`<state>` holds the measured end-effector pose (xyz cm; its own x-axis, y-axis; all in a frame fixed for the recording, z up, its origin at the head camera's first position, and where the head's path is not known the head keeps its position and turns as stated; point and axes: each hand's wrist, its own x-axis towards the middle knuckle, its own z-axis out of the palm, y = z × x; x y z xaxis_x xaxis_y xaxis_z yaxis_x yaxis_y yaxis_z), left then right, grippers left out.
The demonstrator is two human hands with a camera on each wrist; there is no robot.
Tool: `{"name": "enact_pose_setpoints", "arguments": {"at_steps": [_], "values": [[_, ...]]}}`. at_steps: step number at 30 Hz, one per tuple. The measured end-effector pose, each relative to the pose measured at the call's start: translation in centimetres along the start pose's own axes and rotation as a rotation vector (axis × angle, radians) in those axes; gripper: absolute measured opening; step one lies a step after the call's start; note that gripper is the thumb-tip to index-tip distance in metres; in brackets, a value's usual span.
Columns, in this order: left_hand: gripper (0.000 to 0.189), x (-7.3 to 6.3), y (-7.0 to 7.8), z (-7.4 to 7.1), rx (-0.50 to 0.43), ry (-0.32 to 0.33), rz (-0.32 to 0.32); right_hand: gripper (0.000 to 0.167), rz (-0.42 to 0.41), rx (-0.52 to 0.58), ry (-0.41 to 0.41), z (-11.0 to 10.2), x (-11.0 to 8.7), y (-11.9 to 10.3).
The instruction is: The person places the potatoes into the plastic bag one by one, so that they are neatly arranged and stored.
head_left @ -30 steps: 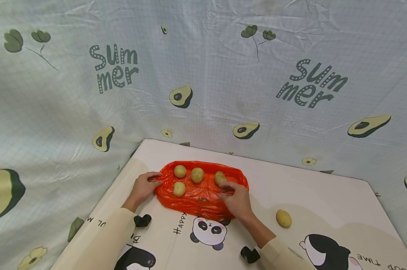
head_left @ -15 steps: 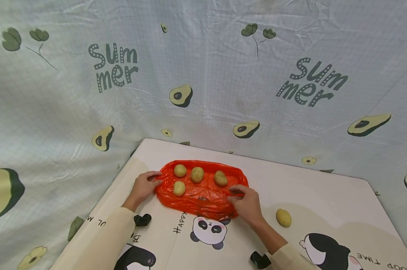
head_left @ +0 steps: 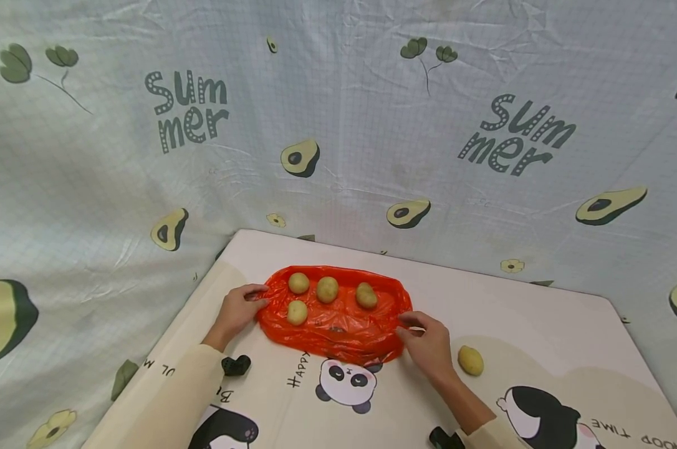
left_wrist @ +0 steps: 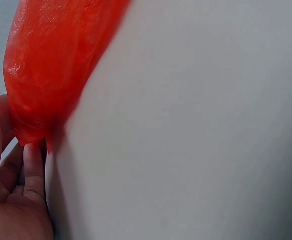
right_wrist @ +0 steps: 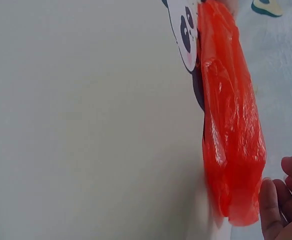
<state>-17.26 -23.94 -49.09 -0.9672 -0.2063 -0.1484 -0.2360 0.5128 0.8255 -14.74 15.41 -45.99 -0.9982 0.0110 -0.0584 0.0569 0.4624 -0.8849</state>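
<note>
A red plastic bag (head_left: 338, 340), spread into a shallow oval like a tray, lies on the table; I cannot tell whether something stiff is under the plastic. Several potatoes (head_left: 327, 290) rest in it, mostly towards its left and back. At its left end my left hand (head_left: 239, 313) holds the edge, and in the left wrist view the thumb and fingers flank the red corner (left_wrist: 41, 90). My right hand (head_left: 431, 343) is at the right end, fingers bent loosely, fingertips touching or just beside the plastic (right_wrist: 233, 130). Nothing shows between its thumb and fingers.
One loose potato (head_left: 470, 360) lies on the table to the right of my right hand. The table (head_left: 512, 312) has a printed cover with panda figures. Behind and to the left hangs a sheet (head_left: 338, 112) printed with avocados.
My right hand has drawn back from the right-hand potato inside the bag to the bag's right edge. The potatoes and my left hand have stayed put.
</note>
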Motion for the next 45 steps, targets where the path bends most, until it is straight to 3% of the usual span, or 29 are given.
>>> {"name": "enact_pose_setpoints", "arguments": {"at_steps": [13, 26, 30, 33, 37, 45], "values": [[0.036, 0.1, -0.2, 0.2, 0.003, -0.005, -0.008, 0.023, -0.016, -0.064, 0.133, -2.4, -0.4, 2.2], [0.034, 0.0, -0.2, 0.0, -0.003, 0.006, -0.004, 0.025, 0.030, -0.201, 0.266, -4.3, -0.8, 3.0], [0.034, 0.0, 0.0, 0.0, -0.003, 0.008, -0.005, 0.022, -0.010, -0.232, 0.326, -4.9, -0.8, 3.7], [0.034, -0.1, 0.0, 0.0, -0.003, 0.008, -0.012, 0.024, 0.017, -0.296, 0.308, -5.6, -0.8, 4.2], [0.034, -0.1, 0.0, 0.1, -0.007, 0.006, -0.018, 0.034, 0.112, -0.382, 0.187, -6.6, -1.0, 4.9], [0.036, 0.0, 0.0, 0.1, -0.008, -0.001, -0.020, 0.044, 0.160, -0.392, 0.066, -8.4, -1.3, 5.6]]}}
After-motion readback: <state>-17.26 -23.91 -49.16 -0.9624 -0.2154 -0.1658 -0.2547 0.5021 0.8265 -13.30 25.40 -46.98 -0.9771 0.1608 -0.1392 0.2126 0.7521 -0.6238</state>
